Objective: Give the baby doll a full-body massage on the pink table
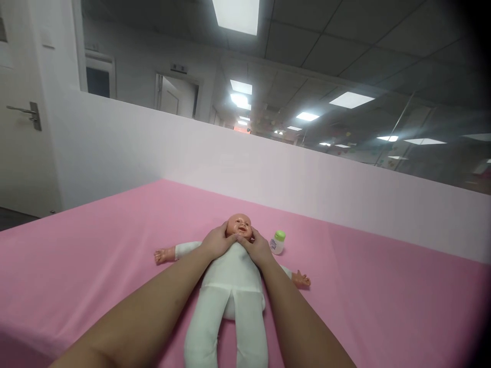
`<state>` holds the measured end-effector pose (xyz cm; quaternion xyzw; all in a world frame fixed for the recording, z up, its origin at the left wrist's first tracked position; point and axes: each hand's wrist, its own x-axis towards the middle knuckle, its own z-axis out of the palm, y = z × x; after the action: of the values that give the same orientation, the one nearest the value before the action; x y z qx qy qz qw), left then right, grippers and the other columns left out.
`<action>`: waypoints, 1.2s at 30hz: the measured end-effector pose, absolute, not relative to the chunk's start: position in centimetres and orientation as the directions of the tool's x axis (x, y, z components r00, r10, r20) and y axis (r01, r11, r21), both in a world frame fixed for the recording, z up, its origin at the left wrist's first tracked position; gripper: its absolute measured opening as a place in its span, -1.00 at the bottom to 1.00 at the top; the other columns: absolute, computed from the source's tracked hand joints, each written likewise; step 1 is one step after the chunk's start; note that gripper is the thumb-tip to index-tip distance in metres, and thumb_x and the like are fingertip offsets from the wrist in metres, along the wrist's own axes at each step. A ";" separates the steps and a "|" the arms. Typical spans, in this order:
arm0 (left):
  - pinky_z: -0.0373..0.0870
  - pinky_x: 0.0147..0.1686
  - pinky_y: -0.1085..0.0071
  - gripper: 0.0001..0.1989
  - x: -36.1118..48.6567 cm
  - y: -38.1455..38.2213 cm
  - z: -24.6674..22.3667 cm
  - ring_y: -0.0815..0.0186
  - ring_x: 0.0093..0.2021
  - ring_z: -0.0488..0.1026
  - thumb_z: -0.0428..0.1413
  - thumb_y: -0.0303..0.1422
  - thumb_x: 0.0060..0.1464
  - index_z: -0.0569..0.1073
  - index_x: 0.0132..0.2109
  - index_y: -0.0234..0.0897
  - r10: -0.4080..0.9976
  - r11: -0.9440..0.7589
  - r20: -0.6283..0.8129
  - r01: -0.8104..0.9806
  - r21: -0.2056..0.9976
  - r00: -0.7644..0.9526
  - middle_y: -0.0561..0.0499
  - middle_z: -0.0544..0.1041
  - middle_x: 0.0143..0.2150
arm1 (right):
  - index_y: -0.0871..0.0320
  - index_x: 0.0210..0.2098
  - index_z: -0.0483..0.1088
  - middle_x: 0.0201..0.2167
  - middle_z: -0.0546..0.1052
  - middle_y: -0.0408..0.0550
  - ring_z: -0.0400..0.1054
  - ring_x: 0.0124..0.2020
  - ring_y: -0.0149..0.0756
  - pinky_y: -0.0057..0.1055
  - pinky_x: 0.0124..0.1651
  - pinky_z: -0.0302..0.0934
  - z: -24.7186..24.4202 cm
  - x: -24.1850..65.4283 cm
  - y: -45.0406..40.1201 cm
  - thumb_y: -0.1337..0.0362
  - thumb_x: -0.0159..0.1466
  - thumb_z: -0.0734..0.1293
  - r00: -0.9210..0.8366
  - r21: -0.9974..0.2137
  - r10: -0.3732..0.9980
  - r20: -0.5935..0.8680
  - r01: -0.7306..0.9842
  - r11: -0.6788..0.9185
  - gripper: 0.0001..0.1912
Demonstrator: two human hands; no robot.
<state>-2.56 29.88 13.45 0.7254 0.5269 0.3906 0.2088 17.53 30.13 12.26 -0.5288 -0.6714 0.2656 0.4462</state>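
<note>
A baby doll [236, 271] with a white cloth body lies on its back on a pink sheet [345, 286], arms spread to both sides. My left hand [219, 241] is wrapped round the left side of the doll's head and neck, its thumb under the chin. On the other side my right hand [256, 246] holds the head and neck in the same way. The two thumbs meet below the doll's chin, and the fingers behind the head are partly hidden. Just right of my right hand stands a small clear bottle [277, 243] with a green cap.
A low white wall [268, 168] runs along the far edge of the pink surface. At the left is a door [23, 117] with a metal handle. Beyond the wall are doorways and lit ceiling panels.
</note>
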 end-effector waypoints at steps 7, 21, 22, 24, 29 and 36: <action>0.45 -0.07 0.28 -0.35 -2.7 30.3 13.0 0.00 0.05 0.57 0.16 0.10 0.14 0.42 0.27 -0.10 0.940 -0.333 0.315 0.546 0.769 0.131 -0.07 0.63 0.12 | -0.03 0.24 0.44 0.06 0.62 -0.08 0.52 0.02 -0.05 -0.20 0.11 0.38 12.2 17.8 30.2 -0.13 0.18 0.49 -0.073 -0.871 0.950 0.303 0.384 0.307 -0.30; 0.20 0.31 0.16 -0.32 -3.2 32.2 11.5 -0.01 0.39 0.30 -0.15 0.04 0.37 0.26 0.43 -0.26 0.952 -0.293 0.293 0.539 0.790 0.088 -0.17 0.36 0.40 | 0.05 0.36 0.33 0.34 0.39 0.00 0.23 0.38 -0.06 -0.14 0.41 0.08 11.4 18.8 31.4 -0.13 0.43 0.18 -0.071 -0.809 0.944 0.323 0.497 0.315 -0.36; 0.21 0.31 0.16 -0.32 -3.2 32.1 11.6 -0.01 0.38 0.31 -0.18 0.04 0.37 0.27 0.42 -0.27 0.950 -0.296 0.298 0.553 0.779 0.090 -0.17 0.37 0.39 | 0.05 0.35 0.35 0.33 0.41 0.00 0.25 0.37 -0.05 -0.14 0.40 0.09 11.4 18.8 31.3 -0.14 0.44 0.17 -0.071 -0.801 0.940 0.334 0.504 0.323 -0.36; 0.29 0.22 0.16 -0.33 -3.0 31.5 12.2 -0.02 0.29 0.42 -0.20 0.06 0.37 0.33 0.38 -0.25 0.944 -0.313 0.311 0.599 0.737 0.110 -0.19 0.47 0.31 | 0.01 0.33 0.37 0.24 0.51 -0.01 0.37 0.27 -0.03 -0.12 0.32 0.19 11.4 18.7 31.1 -0.18 0.41 0.19 -0.089 -0.792 0.935 0.343 0.507 0.339 -0.35; 0.41 -0.06 0.22 -0.43 -2.5 30.2 13.7 -0.04 0.07 0.55 0.03 0.11 0.24 0.48 0.16 -0.19 0.923 -0.349 0.359 0.694 0.629 0.139 -0.18 0.60 0.12 | -0.04 0.33 0.34 0.09 0.60 -0.02 0.51 0.03 -0.02 -0.16 0.10 0.36 11.8 18.2 30.6 -0.25 0.20 0.42 -0.063 -0.814 0.950 0.306 0.500 0.296 -0.20; 0.40 -0.11 0.26 -0.52 -2.3 29.6 14.1 0.01 0.04 0.54 0.16 0.03 0.17 0.47 0.10 -0.14 0.916 -0.364 0.382 0.653 0.664 0.121 -0.10 0.61 0.10 | -0.01 0.22 0.43 0.01 0.63 -0.01 0.53 -0.01 -0.03 -0.19 0.05 0.36 12.1 18.0 30.4 -0.21 0.18 0.46 -0.035 -0.815 0.946 0.321 0.499 0.295 -0.27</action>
<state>-2.29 29.64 14.12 0.7292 0.5379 0.3873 0.1699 17.99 30.41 12.12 -0.5370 -0.6731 0.2535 0.4408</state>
